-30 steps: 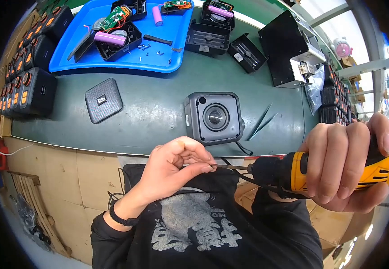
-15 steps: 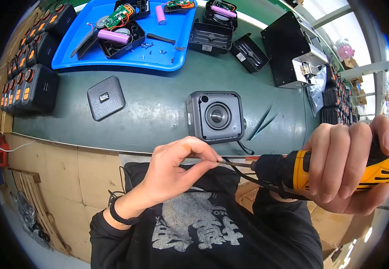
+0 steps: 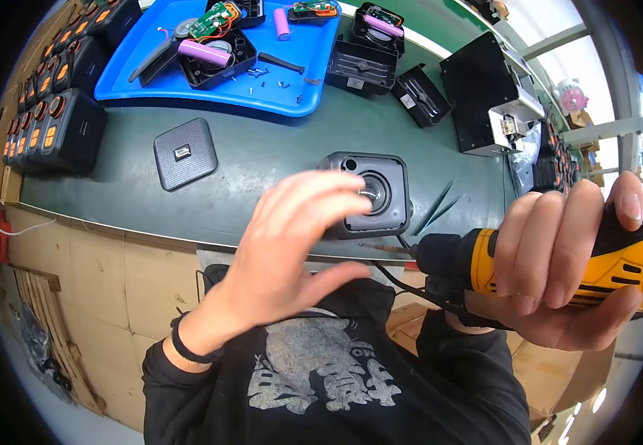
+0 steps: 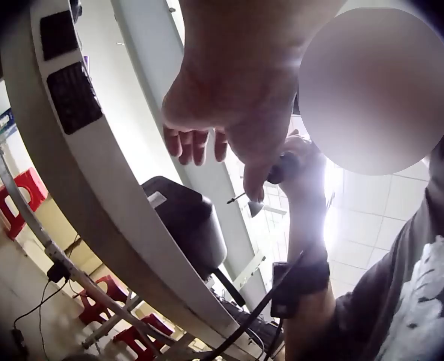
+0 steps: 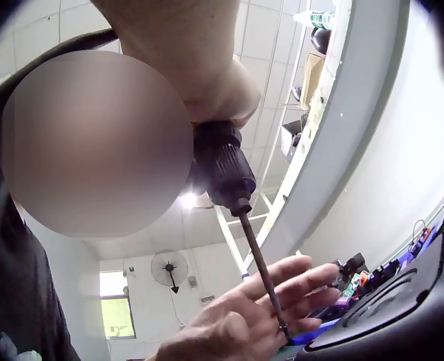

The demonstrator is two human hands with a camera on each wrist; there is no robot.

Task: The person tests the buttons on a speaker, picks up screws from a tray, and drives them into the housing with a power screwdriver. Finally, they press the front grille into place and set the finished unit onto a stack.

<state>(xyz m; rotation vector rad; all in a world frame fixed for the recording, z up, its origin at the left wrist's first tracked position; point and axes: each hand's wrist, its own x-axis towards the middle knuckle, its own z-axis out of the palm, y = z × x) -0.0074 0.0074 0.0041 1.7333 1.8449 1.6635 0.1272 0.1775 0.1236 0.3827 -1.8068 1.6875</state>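
Observation:
My left hand (image 3: pixel 277 248) is raised with fingers spread and extended, between my body and the black speaker box (image 3: pixel 398 167), partly overlapping it in the head view. Nothing shows between its thumb and fingers. On the right, my right hand (image 3: pixel 551 248) grips a yellow and black power screwdriver (image 3: pixel 482 256). Its long thin bit (image 3: pixel 389 248) points left, close to the bench edge and below the speaker box. In the right wrist view the bit (image 5: pixel 259 259) crosses in front of the left palm (image 5: pixel 233 323). The box's round driver faces up, its left part hidden by my fingers.
Left of the box lies a square grille cover (image 3: pixel 186 153); tweezers (image 3: pixel 440 209) lie to its right. Behind is a blue tray (image 3: pixel 292 105) with opened housings, pink cells and screws. Black housings (image 3: pixel 362 68) and a black machine (image 3: pixel 484 96) stand beyond; finished speakers (image 3: pixel 65 130) are stacked left.
My left hand has let go of the bit's tip, spread its fingers and moved up toward the speaker box. The right hand still holds the screwdriver, nearly in place. The head view has shifted slightly.

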